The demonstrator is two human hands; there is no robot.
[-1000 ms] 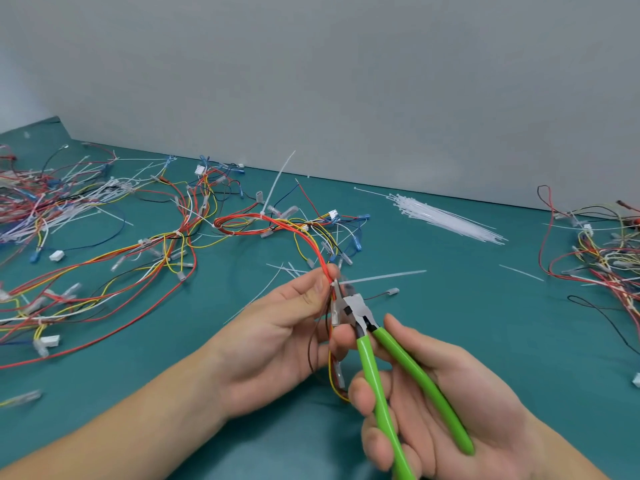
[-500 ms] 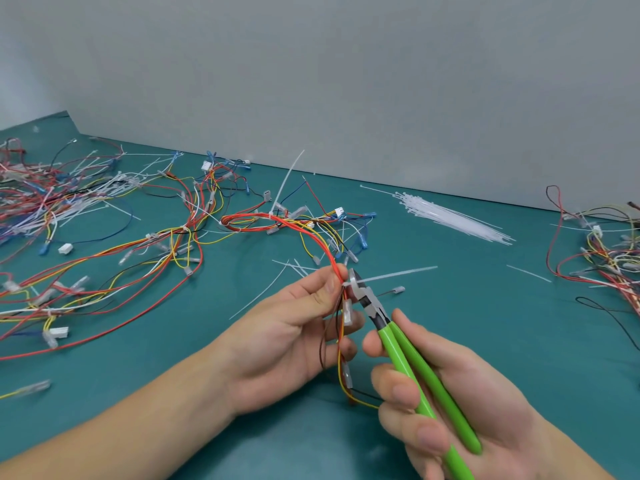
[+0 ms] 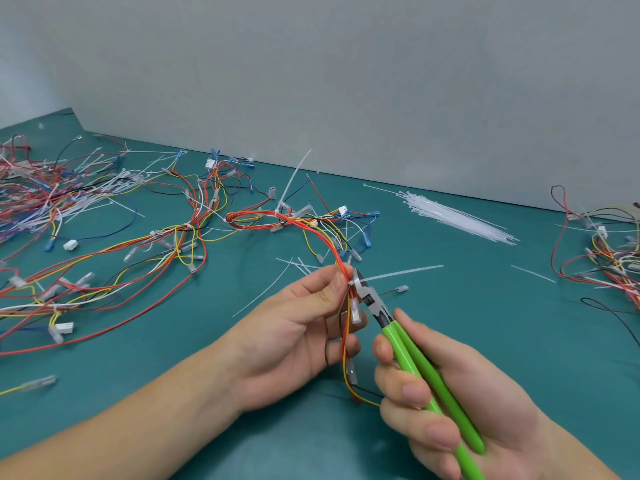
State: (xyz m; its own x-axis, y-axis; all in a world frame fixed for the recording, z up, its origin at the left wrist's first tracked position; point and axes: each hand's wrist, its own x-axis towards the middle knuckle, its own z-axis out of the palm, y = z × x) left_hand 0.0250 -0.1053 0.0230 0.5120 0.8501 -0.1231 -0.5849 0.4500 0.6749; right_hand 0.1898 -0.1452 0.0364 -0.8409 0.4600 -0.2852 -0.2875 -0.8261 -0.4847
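My left hand (image 3: 294,334) pinches a bundle of red, yellow and black wires (image 3: 332,251) between thumb and fingers just above the green mat. A white cable tie (image 3: 398,273) is wrapped round the bundle at my fingertips, and its long tail sticks out to the right. My right hand (image 3: 450,407) grips the green-handled cutters (image 3: 408,351), handles squeezed together. The cutter jaws sit at the tie's head, closed against the tail. Below my left hand the wire ends hang down with clear connector sleeves.
A long tangle of wire harnesses (image 3: 121,258) covers the left half of the green mat (image 3: 485,323). A heap of loose white cable ties (image 3: 457,218) lies at the back right, and another wire pile (image 3: 609,258) at the right edge. A grey wall stands behind.
The cutter handles, apart one second ago, are now squeezed together and the jaws have closed on the tie's tail. Both hands have stayed in about the same place.
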